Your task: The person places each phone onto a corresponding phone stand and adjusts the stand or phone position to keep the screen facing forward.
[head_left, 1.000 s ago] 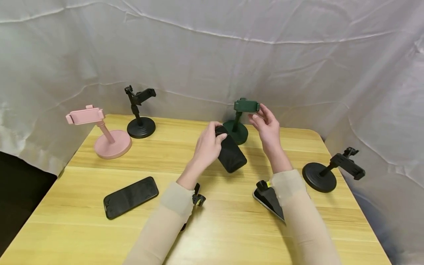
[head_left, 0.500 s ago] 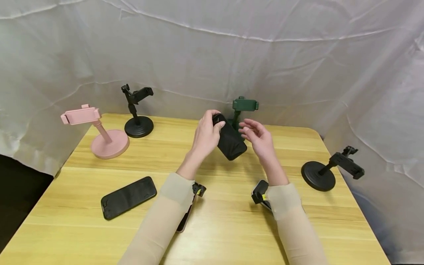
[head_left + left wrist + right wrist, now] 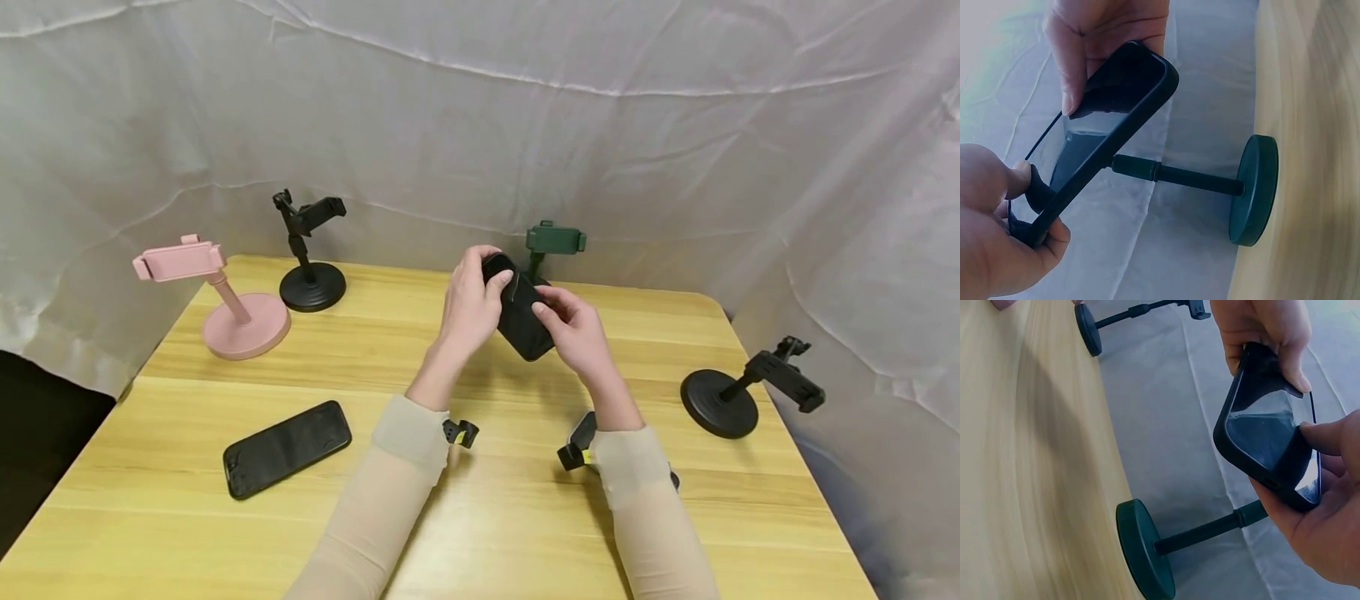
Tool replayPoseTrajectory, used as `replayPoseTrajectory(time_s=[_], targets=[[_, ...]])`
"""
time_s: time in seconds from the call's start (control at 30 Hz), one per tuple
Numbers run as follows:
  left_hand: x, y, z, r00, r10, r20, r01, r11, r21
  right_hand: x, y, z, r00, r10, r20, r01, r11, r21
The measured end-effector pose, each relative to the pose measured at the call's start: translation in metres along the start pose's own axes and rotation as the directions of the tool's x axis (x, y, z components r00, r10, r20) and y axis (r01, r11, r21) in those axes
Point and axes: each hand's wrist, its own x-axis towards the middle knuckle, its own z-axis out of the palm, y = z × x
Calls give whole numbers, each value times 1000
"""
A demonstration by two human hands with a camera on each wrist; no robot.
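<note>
A black smartphone [image 3: 525,325] is held up above the table, tilted. My left hand [image 3: 471,304] grips its upper left end, thumb on the screen. Its lower right part is in the grip of my right hand [image 3: 581,337], that thumb also lying on the glass. In the right wrist view the phone's glossy screen [image 3: 1266,434] shows between both thumbs. Behind the phone stands a green phone stand [image 3: 555,240], its holder empty. The phone and hand cover part of its post and base, but the left wrist view shows its round base [image 3: 1254,190].
A pink phone stand [image 3: 247,327] and a black one [image 3: 312,287] stand at the left back. Another black stand [image 3: 720,403] is at the right. A second phone [image 3: 287,448] lies at the left; one more [image 3: 583,429] lies partly under my right wrist. Grey cloth [image 3: 450,150] hangs behind.
My right hand has come away from the green stand's holder, moved down and left, and taken hold of the phone. My left hand has lifted the phone slightly.
</note>
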Motion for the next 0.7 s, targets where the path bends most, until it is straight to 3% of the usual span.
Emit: replayPoseTrajectory(time_s=[0.2, 0.43, 0.57, 0.7], targets=[[-1, 4, 2, 999, 10, -42, -13, 997, -79, 0, -1, 1, 998, -11, -66, 13, 1000, 28], [-10, 9, 7, 990, -46, -134, 13, 972, -233, -2, -1, 4, 987, 16, -158, 2, 993, 116], [-16, 8, 15, 988, -88, -127, 41, 943, -331, -1, -1, 7, 974, 56, -221, -10, 979, 205], [-21, 4, 23, 988, -126, -88, 86, 926, -368, -1, -2, 9, 963, 79, -259, -1, 958, 286]])
